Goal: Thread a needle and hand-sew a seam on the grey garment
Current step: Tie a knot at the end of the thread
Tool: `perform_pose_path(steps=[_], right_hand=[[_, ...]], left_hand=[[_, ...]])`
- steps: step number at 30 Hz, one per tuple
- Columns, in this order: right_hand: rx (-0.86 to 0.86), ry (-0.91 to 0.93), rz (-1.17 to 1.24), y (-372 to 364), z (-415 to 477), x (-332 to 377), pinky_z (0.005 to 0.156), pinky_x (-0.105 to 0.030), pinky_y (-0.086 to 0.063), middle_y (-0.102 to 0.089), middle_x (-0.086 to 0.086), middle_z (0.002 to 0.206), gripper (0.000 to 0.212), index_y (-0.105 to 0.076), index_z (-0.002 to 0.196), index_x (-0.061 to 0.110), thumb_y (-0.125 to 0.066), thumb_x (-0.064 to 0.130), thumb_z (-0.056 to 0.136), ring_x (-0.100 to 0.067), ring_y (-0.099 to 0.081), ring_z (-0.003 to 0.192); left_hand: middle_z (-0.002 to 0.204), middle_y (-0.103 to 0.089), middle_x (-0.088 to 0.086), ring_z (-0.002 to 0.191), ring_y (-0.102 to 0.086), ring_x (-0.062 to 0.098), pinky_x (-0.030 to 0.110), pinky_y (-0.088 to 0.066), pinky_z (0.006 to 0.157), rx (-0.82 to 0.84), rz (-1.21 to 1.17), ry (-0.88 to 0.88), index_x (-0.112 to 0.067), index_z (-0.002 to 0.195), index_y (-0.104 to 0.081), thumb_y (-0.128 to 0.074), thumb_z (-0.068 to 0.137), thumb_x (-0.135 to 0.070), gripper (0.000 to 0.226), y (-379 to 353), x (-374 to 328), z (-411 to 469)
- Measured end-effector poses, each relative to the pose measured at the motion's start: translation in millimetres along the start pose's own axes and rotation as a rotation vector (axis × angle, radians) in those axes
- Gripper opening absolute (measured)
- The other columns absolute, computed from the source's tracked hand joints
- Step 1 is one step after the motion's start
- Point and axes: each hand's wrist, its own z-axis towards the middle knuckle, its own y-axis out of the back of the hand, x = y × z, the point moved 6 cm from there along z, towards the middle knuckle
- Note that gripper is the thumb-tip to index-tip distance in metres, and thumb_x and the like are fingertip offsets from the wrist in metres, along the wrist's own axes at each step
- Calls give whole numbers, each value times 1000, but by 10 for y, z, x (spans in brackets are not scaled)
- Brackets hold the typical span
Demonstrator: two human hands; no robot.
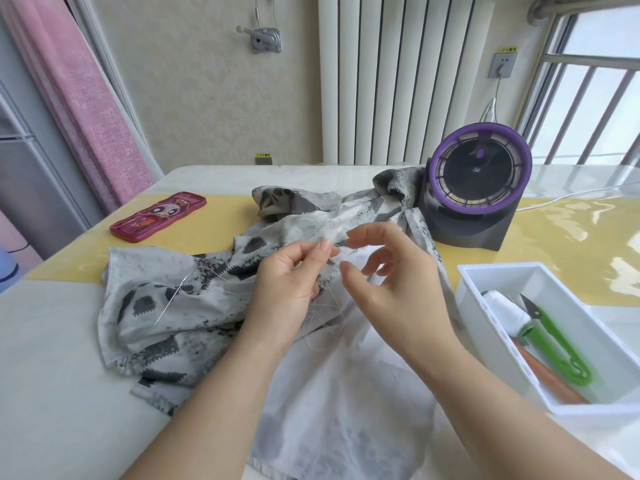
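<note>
The grey patterned garment point(194, 306) lies crumpled across the middle of the table. A needle point(170, 299) rests on the cloth to the left, with white thread point(221, 276) running from it toward my hands. My left hand point(294, 282) pinches the thread and a fold of fabric between thumb and fingers. My right hand point(388, 271) hovers just right of it, fingers loosely curved and spread, holding nothing that I can see. Loose loops of thread point(325, 320) hang below the hands.
A white tray point(485, 271) at the right holds a white thread spool point(505, 308), green snips point(557, 344) and a brown-handled tool point(550, 382). A purple-ringed fan point(479, 181) stands behind the garment. A red case point(157, 216) lies at the back left.
</note>
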Motion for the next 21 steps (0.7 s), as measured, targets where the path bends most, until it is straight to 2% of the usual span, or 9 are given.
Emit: perform_pose_path(steps=[4, 7, 11, 14, 16, 18, 21], right_hand=[[-49, 67, -97, 8, 2, 9, 63, -25, -46, -63, 20, 91, 12, -64, 88, 36, -70, 34, 78, -6, -57, 72], [-59, 60, -96, 18, 21, -13, 63, -24, -45, -63, 18, 88, 6, -68, 83, 31, -71, 36, 80, -7, -56, 72], [-53, 60, -69, 32, 28, 0, 62, -21, -43, -64, 16, 84, 8, -68, 75, 29, -69, 32, 83, -8, -55, 71], [-52, 53, -55, 96, 63, 15, 61, -17, -40, -63, 14, 81, 10, -67, 74, 28, -69, 26, 83, -6, -54, 69], [-40, 28, -28, 167, 84, 35, 61, -15, -38, -63, 13, 77, 13, -66, 72, 29, -70, 22, 83, -4, -52, 65], [-4, -14, -13, 233, 95, 70, 59, -13, -36, -59, 16, 69, 15, -65, 71, 30, -70, 22, 82, -2, -50, 59], [72, -27, -46, 336, 69, 186, 54, -11, -35, -55, 24, 59, 17, -64, 70, 33, -71, 24, 82, 2, -48, 52]], left_hand=[[38, -42, -13, 45, -28, 4, 28, -27, 54, 11, 19, -26, -18, 77, -68, -58, 90, -24, 18, -5, -12, -5], [39, -34, -12, 45, -26, 6, 28, -26, 51, 35, 9, -37, -23, 71, -72, -66, 83, -34, 18, 8, 16, 17], [43, -28, -13, 45, -25, 7, 28, -26, 50, 70, 18, -54, -29, 73, -74, -62, 79, -41, 19, 0, 19, 25], [45, -45, -14, 44, -29, 4, 27, -28, 51, 95, 70, -71, -24, 78, -74, -65, 81, -43, 21, -8, -33, -4], [62, -60, -13, 45, -33, 3, 26, -30, 52, 103, 100, -93, -24, 81, -74, -61, 76, -43, 24, -5, -98, -43], [71, -65, -14, 47, -40, 0, 19, -33, 53, 123, 133, -101, -27, 80, -73, -60, 77, -42, 20, -10, -168, -90], [59, -60, -22, 50, -46, -5, 8, -35, 56, 177, 236, -125, -28, 83, -70, -58, 85, -30, 12, -23, -267, -195]])
